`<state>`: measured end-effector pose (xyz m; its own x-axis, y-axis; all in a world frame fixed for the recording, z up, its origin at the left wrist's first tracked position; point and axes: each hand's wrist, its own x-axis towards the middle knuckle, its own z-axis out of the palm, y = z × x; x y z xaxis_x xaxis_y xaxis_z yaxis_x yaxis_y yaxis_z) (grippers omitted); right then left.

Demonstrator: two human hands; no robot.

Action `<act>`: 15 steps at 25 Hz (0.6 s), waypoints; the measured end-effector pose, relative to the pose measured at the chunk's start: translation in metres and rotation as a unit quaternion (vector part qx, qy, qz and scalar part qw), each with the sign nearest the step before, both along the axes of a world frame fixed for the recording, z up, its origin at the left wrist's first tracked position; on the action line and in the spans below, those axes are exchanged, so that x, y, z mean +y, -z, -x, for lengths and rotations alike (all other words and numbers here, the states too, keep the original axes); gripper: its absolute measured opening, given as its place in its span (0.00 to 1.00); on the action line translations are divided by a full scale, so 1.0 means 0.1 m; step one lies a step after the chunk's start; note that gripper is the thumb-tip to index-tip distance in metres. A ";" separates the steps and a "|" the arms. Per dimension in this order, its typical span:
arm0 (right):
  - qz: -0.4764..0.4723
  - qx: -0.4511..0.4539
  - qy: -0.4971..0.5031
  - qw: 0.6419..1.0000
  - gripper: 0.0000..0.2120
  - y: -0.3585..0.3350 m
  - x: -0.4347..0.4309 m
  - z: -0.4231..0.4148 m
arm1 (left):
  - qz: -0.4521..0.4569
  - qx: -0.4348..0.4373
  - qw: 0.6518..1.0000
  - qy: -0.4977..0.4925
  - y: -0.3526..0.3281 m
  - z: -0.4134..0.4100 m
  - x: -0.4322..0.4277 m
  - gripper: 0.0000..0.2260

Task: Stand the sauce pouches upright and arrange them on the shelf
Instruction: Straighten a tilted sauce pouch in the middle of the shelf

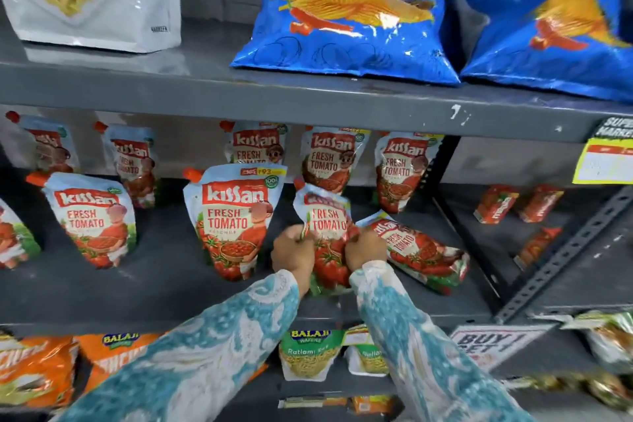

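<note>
**One head view, close on the middle shelf**

You have a single wide-angle camera, worn on your head, looking forward and slightly down into a grey metal shelf unit [308, 96]. It sits close: your patterned sleeves enter from the bottom edge and your left hand [293, 252] and right hand [364, 250] meet near the frame's centre. Above your fingers [301, 233] the view reaches the blue chip bags [346, 10]; below them it takes in the lower snack shelf. The edges bow and blur from the wide lens. No second view overlaps it.
</note>
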<state>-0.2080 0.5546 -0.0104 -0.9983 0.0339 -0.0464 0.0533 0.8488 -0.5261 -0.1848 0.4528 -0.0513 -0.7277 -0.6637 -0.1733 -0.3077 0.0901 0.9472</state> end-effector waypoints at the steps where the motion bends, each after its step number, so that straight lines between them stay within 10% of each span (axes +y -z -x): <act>1: 0.058 0.050 0.014 0.997 0.12 -0.06 -0.02 -0.02 | 0.016 0.048 0.999 -0.003 -0.07 0.00 -0.04 0.11; 6: 0.222 0.197 0.068 0.952 0.12 -0.10 -0.08 0.05 | 0.012 0.175 0.982 0.068 -0.27 0.13 -0.23 0.12; 10: 0.156 0.052 0.050 0.985 0.10 0.32 -0.14 0.00 | 0.034 0.050 0.998 0.017 0.01 0.12 -0.28 0.13; 15: 0.203 0.078 0.041 0.975 0.11 0.40 -0.13 -0.02 | -0.047 -0.026 0.994 -0.096 0.29 0.13 -0.06 0.23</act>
<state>-0.2056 0.5421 -0.0507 -0.9890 0.1247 0.0801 0.0044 0.5648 -0.8252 -0.1981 0.4471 -0.0804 -0.5767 -0.7691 -0.2756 -0.3601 -0.0635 0.9307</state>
